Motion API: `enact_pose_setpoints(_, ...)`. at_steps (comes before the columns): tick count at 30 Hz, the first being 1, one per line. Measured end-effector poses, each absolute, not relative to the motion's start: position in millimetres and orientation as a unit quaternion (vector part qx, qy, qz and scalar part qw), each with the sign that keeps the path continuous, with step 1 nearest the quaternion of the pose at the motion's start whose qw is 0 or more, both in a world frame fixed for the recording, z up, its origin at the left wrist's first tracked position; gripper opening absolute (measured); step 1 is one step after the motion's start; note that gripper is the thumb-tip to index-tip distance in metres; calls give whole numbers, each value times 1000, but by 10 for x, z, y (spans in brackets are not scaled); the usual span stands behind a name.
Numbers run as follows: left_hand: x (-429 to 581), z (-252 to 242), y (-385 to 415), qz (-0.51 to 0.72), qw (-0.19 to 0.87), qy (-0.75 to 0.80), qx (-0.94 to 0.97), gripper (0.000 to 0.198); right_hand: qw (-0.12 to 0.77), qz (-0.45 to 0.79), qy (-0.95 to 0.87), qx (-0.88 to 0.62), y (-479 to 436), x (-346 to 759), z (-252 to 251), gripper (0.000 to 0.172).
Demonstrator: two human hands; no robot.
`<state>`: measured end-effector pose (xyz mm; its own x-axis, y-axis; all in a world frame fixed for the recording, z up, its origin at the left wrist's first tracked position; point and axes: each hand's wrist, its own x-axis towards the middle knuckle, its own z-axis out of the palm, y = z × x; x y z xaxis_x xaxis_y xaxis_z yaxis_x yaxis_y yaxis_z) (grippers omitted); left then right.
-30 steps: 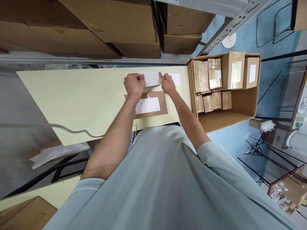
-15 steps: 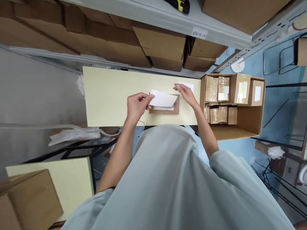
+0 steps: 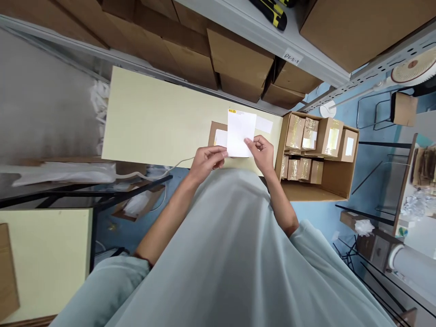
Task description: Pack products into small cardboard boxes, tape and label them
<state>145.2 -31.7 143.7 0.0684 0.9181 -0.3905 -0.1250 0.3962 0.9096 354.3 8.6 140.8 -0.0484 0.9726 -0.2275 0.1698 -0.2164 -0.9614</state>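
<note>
A white paper sheet with a small yellow mark at its top left stands up facing me. Its lower right edge is pinched by my right hand, thumb across the front. At the lower left corner, my left hand has its thumb and fingers closed on the edge. Behind the sheet a flat brown cardboard box lies on the pale table, partly hidden, with a white label on it. Another white paper lies flat on the table to the right of the sheet.
An open carton holding several small taped boxes stands at the table's right end. Shelving with cardboard boxes runs along the back. A pale cable crosses the table's front edge.
The sheet has swung from nearly flat to upright, its face turned towards me. My right hand has come in from the right and taken hold of it. The whole view has rotated slightly.
</note>
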Motion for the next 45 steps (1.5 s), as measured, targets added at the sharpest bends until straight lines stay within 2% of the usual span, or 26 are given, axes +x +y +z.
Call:
enact_pose_setpoints(14,1494,1507,-418,459,581,559,372,29,373,494,-533,-577,133,3548,1531,69)
enact_pose_setpoints(20,1474,1584,-415,470,566,556,387,23,382,519,-498,-580,110,3490,1491,69)
enact_pose_setpoints(26,1446,1659,-422,474,555,557,398,18,355,557,-469,-587,72,3388,1440,70)
enact_pose_setpoints(45,1404,1748,-455,483,533,577,387,20,382,537,-483,-577,83,3374,1511,66)
